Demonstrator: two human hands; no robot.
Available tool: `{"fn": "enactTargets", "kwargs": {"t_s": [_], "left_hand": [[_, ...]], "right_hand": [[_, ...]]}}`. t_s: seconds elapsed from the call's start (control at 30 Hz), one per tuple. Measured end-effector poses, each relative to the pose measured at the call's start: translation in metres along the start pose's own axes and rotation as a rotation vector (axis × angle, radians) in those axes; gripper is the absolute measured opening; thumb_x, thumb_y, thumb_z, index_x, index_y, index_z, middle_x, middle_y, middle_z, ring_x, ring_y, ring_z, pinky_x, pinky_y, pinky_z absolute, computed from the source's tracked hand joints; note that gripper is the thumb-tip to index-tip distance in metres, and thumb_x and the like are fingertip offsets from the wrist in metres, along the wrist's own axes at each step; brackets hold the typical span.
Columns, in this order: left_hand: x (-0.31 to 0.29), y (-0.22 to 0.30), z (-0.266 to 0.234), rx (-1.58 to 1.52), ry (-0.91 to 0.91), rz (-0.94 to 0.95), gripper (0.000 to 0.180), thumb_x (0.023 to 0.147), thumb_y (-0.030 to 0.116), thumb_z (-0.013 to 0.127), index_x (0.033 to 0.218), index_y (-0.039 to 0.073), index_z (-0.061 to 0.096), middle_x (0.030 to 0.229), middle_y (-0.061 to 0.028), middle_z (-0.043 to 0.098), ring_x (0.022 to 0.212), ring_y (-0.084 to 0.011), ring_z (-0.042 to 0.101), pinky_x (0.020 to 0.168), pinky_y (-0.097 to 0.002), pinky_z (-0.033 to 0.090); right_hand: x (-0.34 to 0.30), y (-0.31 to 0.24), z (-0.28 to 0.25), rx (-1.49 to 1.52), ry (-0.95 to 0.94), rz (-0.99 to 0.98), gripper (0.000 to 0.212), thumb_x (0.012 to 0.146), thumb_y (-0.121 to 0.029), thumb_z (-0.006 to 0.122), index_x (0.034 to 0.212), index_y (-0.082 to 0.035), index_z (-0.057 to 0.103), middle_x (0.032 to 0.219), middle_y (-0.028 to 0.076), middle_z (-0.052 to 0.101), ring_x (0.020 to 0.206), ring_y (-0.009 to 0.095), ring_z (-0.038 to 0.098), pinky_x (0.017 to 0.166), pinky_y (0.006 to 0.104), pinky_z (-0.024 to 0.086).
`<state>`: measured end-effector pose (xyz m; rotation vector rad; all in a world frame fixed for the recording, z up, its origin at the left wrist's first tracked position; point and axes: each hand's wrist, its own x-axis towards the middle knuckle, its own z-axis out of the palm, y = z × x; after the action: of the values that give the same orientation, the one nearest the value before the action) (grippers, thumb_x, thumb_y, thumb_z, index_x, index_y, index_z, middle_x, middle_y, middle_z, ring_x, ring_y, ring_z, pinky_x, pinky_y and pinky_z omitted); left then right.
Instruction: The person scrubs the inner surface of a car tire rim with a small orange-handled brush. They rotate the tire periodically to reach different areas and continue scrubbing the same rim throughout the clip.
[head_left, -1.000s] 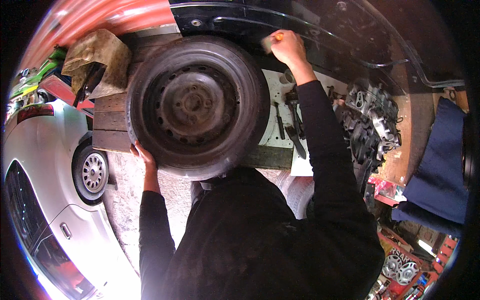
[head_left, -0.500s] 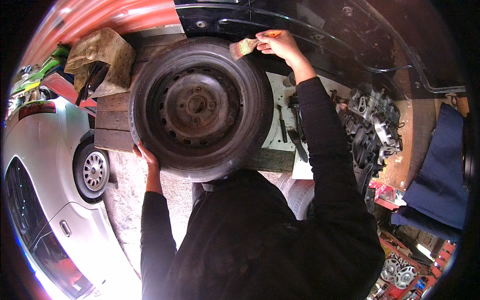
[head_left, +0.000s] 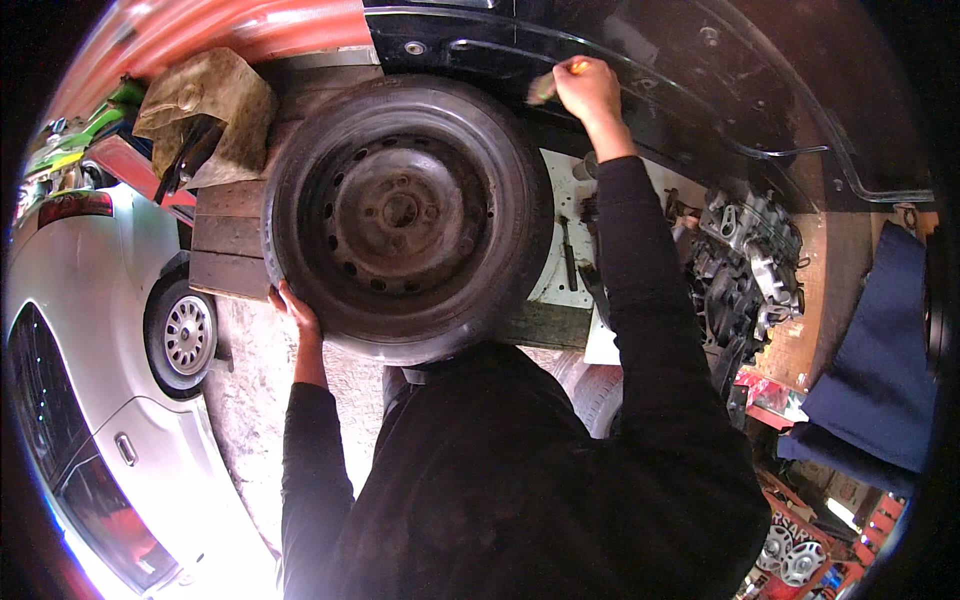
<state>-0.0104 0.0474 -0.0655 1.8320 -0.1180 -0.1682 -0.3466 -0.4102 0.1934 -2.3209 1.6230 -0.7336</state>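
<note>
A dark car wheel (head_left: 400,245), a tyre on a dull steel rim, lies face up on a wooden bench. My left hand (head_left: 297,308) grips the tyre at its near left edge, fingers against the sidewall. My right hand (head_left: 590,90) is closed round the orange handle of a flat paintbrush (head_left: 542,90), beyond the wheel's far right side. The bristles are blurred and stand apart from the tyre, in front of a black panel. Most of the brush's handle is hidden in my fingers.
A white board (head_left: 562,240) with hand tools lies right of the wheel, partly behind my right arm. Farther right stands an engine (head_left: 745,260). The black panel (head_left: 680,90) rises behind. A stained container (head_left: 205,115) is at left, near a silver car (head_left: 130,370).
My right hand has drawn the paintbrush off the tyre's far right edge, moving right. My left hand keeps its hold on the tyre.
</note>
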Motion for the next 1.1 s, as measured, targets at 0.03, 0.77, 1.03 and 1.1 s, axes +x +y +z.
{"fn": "enactTargets", "kwargs": {"t_s": [0.03,0.77,1.03,1.1], "left_hand": [[0.002,-0.001,-0.002,0.013,0.001,-0.012,0.072,0.099,0.047,0.056,0.144,-0.008,0.046,0.141,-0.0267,0.052,0.124,-0.0349,0.052,0.109,-0.0429,0.039],[-0.009,0.000,-0.004,0.090,-0.058,-0.029,0.074,0.101,0.048,0.051,0.151,-0.005,0.039,0.148,-0.0305,0.047,0.130,-0.0419,0.051,0.112,-0.0449,0.038],[-0.027,0.043,-0.003,0.301,-0.135,-0.110,0.073,0.101,0.044,0.051,0.152,-0.006,0.036,0.155,-0.0295,0.039,0.141,-0.0436,0.041,0.118,-0.0454,0.031],[-0.027,0.042,-0.006,0.247,-0.117,-0.073,0.072,0.101,0.042,0.051,0.152,-0.006,0.035,0.155,-0.0298,0.039,0.142,-0.0437,0.040,0.119,-0.0461,0.030]], "right_hand": [[0.011,0.013,0.013,0.430,-0.120,0.114,0.023,0.089,-0.028,0.071,0.094,-0.006,0.077,0.085,0.012,0.077,0.075,0.023,0.076,0.079,0.0383,0.060],[0.010,-0.021,0.017,-0.024,-0.195,0.066,0.025,0.086,-0.030,0.069,0.094,-0.007,0.077,0.092,0.017,0.077,0.086,0.032,0.076,0.082,0.0432,0.059],[-0.014,-0.089,0.024,0.062,-0.281,-0.061,0.028,0.093,-0.032,0.067,0.105,-0.009,0.076,0.102,0.016,0.076,0.094,0.034,0.075,0.086,0.0410,0.060],[-0.003,-0.108,0.020,0.952,-0.557,0.155,0.030,0.096,-0.032,0.068,0.110,-0.006,0.074,0.099,0.013,0.076,0.086,0.026,0.076,0.078,0.0348,0.062]]}}
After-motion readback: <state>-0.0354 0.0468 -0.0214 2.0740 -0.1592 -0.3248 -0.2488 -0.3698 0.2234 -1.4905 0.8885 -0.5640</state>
